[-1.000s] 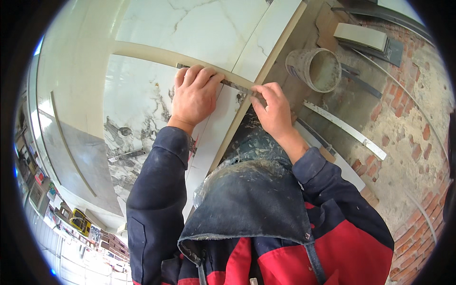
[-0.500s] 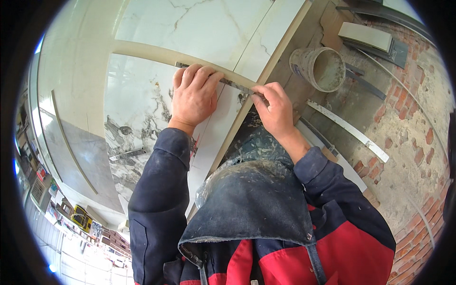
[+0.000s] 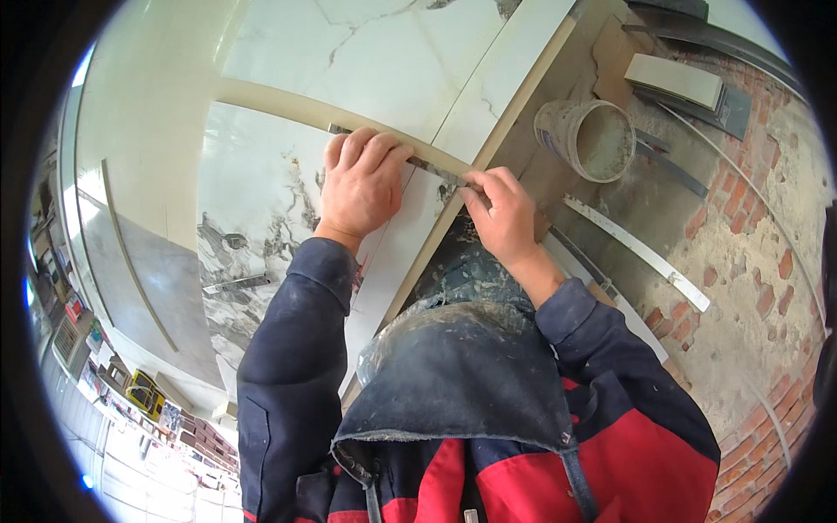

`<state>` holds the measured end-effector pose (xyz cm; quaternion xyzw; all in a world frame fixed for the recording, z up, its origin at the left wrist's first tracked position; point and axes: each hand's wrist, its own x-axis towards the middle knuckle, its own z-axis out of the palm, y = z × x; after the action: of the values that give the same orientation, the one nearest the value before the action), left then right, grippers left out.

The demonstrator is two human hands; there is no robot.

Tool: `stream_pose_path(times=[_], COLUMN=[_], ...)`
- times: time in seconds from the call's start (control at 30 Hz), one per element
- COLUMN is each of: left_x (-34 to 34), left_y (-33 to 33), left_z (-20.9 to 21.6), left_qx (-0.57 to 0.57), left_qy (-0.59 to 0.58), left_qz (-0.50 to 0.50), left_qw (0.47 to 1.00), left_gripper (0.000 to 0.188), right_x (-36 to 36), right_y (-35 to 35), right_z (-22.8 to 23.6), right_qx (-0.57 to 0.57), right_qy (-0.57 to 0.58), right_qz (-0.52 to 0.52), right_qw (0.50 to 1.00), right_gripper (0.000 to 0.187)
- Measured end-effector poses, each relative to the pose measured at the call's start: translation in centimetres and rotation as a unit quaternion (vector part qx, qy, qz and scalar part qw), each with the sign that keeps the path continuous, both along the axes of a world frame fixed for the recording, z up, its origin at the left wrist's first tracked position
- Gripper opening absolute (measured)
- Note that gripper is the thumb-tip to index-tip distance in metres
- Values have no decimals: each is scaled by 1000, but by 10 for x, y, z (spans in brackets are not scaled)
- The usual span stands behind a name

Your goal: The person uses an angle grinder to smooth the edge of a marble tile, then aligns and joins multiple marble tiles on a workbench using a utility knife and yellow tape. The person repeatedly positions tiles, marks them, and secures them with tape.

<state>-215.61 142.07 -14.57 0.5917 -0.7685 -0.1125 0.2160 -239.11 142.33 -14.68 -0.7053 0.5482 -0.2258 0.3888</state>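
A narrow dark marble-patterned strip [image 3: 436, 172] lies along the far edge of a white marble-patterned slab [image 3: 253, 144] with grey veining. My left hand [image 3: 362, 185] is closed over the strip's middle, fingers bent side by side over its far edge, and hides part of it. At the strip's right end, by the slab's corner, my right hand [image 3: 501, 213] pinches it between thumb and fingers. A pale gap separates this slab from a second white veined slab [image 3: 366, 52] beyond it. What lies under my left palm is hidden.
A dirty whitish bucket [image 3: 602, 144] stands on the floor at right, near a long pale strip [image 3: 641, 253] and stacked offcuts [image 3: 676, 80]. A small metallic bar [image 3: 237, 283] rests on the near slab. Far left is a grey panel [image 3: 148, 279]; a yellow-black tool [image 3: 145, 392] sits lower left.
The view has shifted slightly, so the slabs and both hands appear a little lower and to the right. Both hands keep their hold on the strip.
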Motion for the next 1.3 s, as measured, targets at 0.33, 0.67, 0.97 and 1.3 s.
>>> stream_pose_path(times=[0.33,0.67,0.97,1.3], left_x=[-1,60,83,165], left_y=[-12,168,662,791], left_z=[41,191,125,42], left_qx=[-30,-115,-53,13], left_qy=[40,39,164,303], left_qz=[-9,349,846,816], left_qw=[999,929,504,491], left_gripper=[42,34,33,38], right_x=[16,105,205,231], right_y=[-36,-1,196,369], right_z=[67,171,121,88], right_qx=[-107,-3,-3,-164], right_qy=[-72,-239,-15,243], right_qz=[48,234,551,653], right_qw=[991,942,834,699], right_gripper=[19,26,36,69])
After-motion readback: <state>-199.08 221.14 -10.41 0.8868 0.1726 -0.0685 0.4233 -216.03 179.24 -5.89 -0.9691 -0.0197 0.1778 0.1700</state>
